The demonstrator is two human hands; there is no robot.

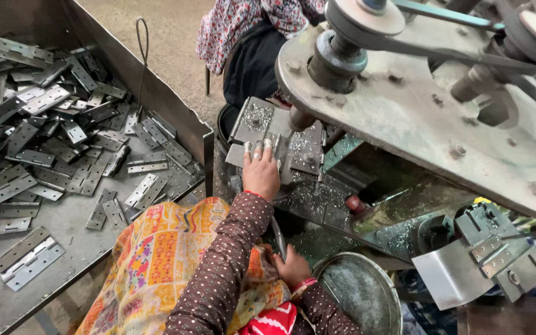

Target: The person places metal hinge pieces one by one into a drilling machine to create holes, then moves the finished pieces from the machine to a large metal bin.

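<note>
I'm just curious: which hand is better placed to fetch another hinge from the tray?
Probably the left hand: it lies open on the plate at the machine, on the side of the tray. The right hand grips a lever lower down, farther from the hinges.

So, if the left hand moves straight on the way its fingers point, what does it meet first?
The left hand lies on a metal plate of the machine, fingers pointing away from the person. Straight ahead, it would probably first meet the round steel post under the big disc, though depth is unclear.
</note>
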